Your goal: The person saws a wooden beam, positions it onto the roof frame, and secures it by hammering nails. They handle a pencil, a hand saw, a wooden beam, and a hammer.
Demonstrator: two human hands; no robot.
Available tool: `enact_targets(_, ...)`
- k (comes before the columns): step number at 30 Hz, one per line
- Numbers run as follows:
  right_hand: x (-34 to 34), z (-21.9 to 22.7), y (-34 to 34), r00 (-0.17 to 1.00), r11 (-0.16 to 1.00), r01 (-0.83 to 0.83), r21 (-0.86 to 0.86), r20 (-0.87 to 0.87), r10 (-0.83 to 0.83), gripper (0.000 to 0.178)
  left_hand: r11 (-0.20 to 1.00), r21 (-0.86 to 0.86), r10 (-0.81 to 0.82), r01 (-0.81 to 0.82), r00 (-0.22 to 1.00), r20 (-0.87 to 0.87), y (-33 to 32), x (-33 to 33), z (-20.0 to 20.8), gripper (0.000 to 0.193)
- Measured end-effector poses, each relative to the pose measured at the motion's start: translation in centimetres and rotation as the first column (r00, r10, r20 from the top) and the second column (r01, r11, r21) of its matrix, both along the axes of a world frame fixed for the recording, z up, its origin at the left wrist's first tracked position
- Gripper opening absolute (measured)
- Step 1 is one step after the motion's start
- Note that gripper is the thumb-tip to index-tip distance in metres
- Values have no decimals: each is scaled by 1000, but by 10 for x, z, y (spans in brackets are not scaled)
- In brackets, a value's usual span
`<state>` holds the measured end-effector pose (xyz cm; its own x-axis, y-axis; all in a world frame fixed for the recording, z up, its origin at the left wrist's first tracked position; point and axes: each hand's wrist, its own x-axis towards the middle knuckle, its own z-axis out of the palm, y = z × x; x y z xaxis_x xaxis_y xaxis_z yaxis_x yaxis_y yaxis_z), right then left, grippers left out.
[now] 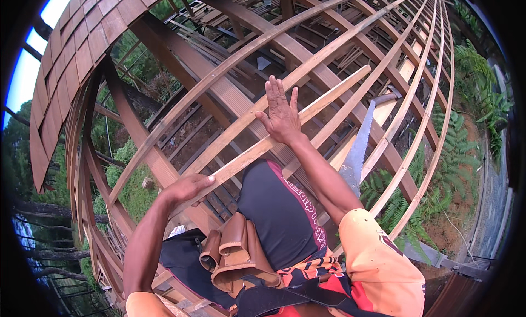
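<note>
**One pale wooden strip, slanting from 8 o'clock to 2 o'clock, with two hands along it**

We look down on one wooden strip (244, 161) crossing the middle of the view, its long axis running from 8 o'clock up to a bare end at 2 o'clock. The left hand (189, 188) is closed around its lower part. The right hand (283, 113) lies across it farther up, flat and unclenched, back toward us, nearer that bare end; we cannot tell whether its palm presses down. From the right hand, the left hand sits toward 8 o'clock.

Outward, we count one saw (359, 144) at 4 o'clock from the right hand, its blade partly behind the forearm, and one brown tool pouch (246, 257) at 5 o'clock from the left hand. Around these curve wooden ribs (219, 73), too overlapped to count. One shingled panel (82, 54) fills 10 o'clock; ferns (452, 144) grow at 3 o'clock.
</note>
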<state>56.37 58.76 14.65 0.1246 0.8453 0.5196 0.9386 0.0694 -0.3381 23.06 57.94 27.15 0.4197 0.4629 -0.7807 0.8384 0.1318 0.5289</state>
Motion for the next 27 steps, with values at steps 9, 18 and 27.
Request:
enact_targets(9,21,138,-30,995,902,-22,432,-81,64,103,990,-120,77,-71,996,49,8,-16,-12,54)
enact_targets(18,-28,-35,3,990,998,38,-48,-137,-44,92,979,163,-96,126,980,-177,9,-24,8,61)
enact_targets(27,-32,-32,5,996,999,19,-50,-90,-23,83,953,27,283,-302,918,276,-21,-91,11,55)
